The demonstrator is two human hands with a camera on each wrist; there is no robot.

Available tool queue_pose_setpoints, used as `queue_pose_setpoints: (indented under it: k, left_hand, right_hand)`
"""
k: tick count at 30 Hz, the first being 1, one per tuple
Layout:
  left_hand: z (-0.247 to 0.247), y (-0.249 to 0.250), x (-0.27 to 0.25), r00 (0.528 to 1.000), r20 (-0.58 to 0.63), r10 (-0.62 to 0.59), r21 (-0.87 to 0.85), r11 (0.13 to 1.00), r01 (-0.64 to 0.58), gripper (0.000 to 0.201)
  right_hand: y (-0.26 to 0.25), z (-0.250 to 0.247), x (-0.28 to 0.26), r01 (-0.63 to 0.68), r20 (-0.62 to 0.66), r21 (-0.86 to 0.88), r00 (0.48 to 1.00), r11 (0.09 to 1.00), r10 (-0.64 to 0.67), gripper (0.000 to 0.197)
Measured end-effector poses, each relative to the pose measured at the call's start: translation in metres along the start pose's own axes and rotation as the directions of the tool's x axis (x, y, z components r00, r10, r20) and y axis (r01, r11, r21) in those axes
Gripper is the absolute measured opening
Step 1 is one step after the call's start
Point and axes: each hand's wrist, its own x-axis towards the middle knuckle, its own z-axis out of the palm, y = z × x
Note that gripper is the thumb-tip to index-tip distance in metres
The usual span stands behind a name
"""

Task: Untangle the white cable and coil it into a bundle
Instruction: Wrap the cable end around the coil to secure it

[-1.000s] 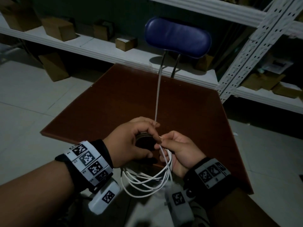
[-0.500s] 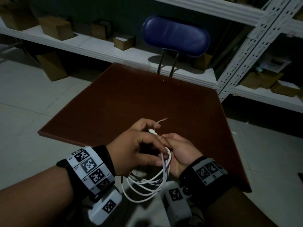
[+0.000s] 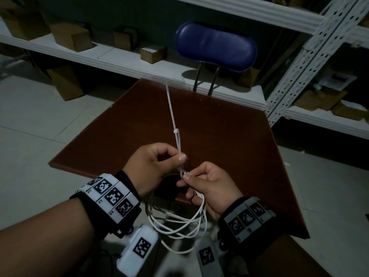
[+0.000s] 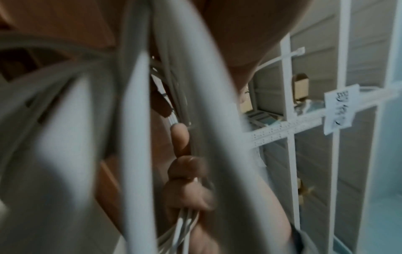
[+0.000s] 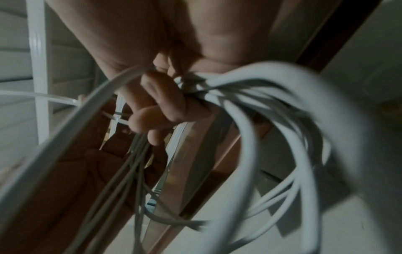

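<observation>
Two hands above the surface [image 3: 229,126], left hand [image 3: 153,168] pinching one zip tie [image 3: 175,132], right hand [image 3: 211,186] gripping one coiled white cable [image 3: 179,222].

Two hands work here: the left hand [image 3: 153,168] at nine o'clock of the right hand [image 3: 211,186]. One white cable [image 3: 179,226] hangs in about five loops at six o'clock. One zip tie [image 3: 173,120] points to twelve. One brown table [image 3: 229,136], one blue chair [image 3: 215,47] at twelve. Four cardboard boxes [image 3: 69,36] line the shelf [image 3: 111,56] toward ten o'clock.
</observation>
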Motion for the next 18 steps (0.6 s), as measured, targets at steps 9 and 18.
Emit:
queue_pose_setpoints:
  k: [9, 18]
  left_hand:
    - [-0.0038, 0.0023, -0.0012, 1.0, 0.019, -0.023, -0.028, 0.999, 0.023, 0.035]
    - [-0.0057, 0.002, 0.005, 0.956, 0.134, -0.262, -0.309, 0.905, 0.291, 0.089]
  right_hand:
    - [0.0022, 0.0014, 0.0023, 0.011, -0.019, 0.014, 1.0, 1.0, -0.011, 0.016]
    - [-0.0002, -0.0006, 0.001, -0.032, 0.0, 0.119, 0.999, 0.992, 0.032, 0.018]
